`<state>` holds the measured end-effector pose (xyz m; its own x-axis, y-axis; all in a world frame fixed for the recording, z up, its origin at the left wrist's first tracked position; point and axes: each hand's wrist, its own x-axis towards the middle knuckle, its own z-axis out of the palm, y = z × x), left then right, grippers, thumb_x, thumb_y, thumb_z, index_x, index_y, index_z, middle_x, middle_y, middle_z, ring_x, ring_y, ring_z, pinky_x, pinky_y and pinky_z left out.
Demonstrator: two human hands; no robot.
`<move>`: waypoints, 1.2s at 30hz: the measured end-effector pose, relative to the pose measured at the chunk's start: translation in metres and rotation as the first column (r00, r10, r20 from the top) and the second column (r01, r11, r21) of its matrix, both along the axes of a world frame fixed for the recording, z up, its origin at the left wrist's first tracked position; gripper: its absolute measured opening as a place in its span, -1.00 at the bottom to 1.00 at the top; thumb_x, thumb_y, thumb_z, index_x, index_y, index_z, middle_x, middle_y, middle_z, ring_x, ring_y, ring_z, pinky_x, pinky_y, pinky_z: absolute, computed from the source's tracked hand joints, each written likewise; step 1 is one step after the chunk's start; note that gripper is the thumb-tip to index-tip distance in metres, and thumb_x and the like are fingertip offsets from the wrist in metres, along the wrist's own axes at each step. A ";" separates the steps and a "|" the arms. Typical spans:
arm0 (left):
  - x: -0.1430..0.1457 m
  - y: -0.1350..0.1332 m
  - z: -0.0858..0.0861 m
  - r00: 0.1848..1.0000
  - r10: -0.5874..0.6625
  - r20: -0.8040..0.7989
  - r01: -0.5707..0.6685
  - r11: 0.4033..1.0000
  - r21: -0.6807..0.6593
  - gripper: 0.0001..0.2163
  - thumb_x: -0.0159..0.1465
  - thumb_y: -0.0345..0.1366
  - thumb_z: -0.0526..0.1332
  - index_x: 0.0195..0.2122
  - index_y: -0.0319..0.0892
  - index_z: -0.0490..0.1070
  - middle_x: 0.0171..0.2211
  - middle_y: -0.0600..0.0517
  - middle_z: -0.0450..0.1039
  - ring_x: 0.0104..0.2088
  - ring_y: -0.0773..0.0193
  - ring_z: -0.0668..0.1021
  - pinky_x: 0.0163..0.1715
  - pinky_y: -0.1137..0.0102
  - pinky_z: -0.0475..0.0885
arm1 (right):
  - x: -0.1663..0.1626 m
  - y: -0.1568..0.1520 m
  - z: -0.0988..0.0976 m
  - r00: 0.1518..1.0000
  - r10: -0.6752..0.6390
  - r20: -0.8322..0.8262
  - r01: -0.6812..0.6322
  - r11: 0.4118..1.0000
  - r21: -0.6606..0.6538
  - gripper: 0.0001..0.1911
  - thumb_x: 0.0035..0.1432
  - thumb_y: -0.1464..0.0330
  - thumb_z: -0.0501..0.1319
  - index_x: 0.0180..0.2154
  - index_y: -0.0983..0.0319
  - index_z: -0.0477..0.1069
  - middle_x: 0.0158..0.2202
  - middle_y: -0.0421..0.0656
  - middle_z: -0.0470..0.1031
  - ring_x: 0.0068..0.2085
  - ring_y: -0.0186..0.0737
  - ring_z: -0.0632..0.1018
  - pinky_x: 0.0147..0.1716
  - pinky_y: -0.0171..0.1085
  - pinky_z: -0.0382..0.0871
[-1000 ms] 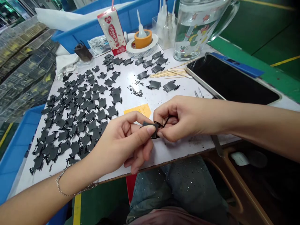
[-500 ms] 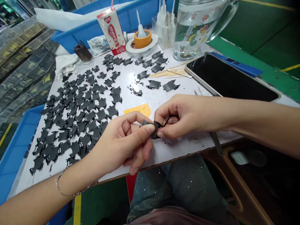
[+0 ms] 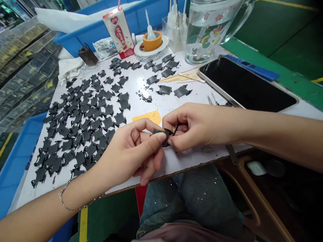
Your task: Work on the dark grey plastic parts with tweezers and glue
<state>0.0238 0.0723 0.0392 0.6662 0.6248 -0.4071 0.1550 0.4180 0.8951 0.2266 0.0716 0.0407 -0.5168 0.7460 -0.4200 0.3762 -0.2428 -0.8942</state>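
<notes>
My left hand (image 3: 131,153) pinches a small black plastic part (image 3: 163,135) between thumb and forefinger, just above the near edge of the white work board (image 3: 176,161). My right hand (image 3: 195,126) meets it from the right, fingertips closed on the same part and on a thin black strand curling from it. Several matching black parts (image 3: 83,121) lie spread over the board's left half, and a few more (image 3: 164,90) lie at the back middle.
A phone or tablet (image 3: 246,87) lies at the right, a clear jug (image 3: 209,30) behind it. Tape rolls (image 3: 151,45), a drink carton (image 3: 118,32), toothpicks (image 3: 181,78), tweezers (image 3: 211,99), a yellow sticky note (image 3: 148,117) and black debris (image 3: 145,97) share the board. Blue bins stand behind and left.
Both hands stay pinched on the black part; they have shifted slightly left and up in the view. Nothing on the board has moved.
</notes>
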 end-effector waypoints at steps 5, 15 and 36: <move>-0.003 0.001 0.003 1.000 -0.017 0.005 0.016 1.000 0.018 -0.88 0.43 -0.27 0.19 -0.27 -0.15 0.33 -0.64 0.13 0.48 -0.79 0.50 0.38 -0.77 0.73 0.16 | -0.001 -0.001 0.001 1.000 -0.007 0.025 0.006 0.999 0.048 -0.81 -0.02 0.48 0.26 -0.55 0.20 0.27 -0.67 -0.43 0.16 -0.64 -0.51 0.15 -0.70 -0.43 -0.03; -0.010 0.002 0.004 0.999 0.025 0.041 -0.026 1.000 0.015 -0.88 0.43 -0.27 0.18 -0.28 -0.13 0.34 -0.63 0.14 0.47 -0.80 0.50 0.37 -0.79 0.73 0.15 | 0.003 0.003 0.000 0.998 -0.031 -0.058 0.032 0.999 0.029 -0.75 0.02 0.42 0.37 -0.56 0.20 0.32 -0.66 -0.40 0.24 -0.62 -0.48 0.15 -0.65 -0.39 -0.04; -0.031 -0.017 -0.015 0.889 -0.054 -0.455 0.457 0.193 0.868 -0.90 0.47 -0.43 -0.04 -0.16 -0.13 0.19 0.20 -0.17 0.20 0.31 0.09 0.11 0.27 0.10 0.16 | 0.007 0.012 -0.008 0.822 -0.520 -0.231 0.568 0.772 0.284 -0.68 0.21 0.46 0.17 0.01 0.24 0.45 0.20 0.01 0.47 0.24 -0.12 0.45 0.29 -0.04 0.23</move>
<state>-0.0071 0.0552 0.0245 0.8608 0.4833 0.1595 0.3653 -0.8049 0.4677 0.2336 0.0838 0.0330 -0.0138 0.9981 -0.0599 0.1436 -0.0573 -0.9880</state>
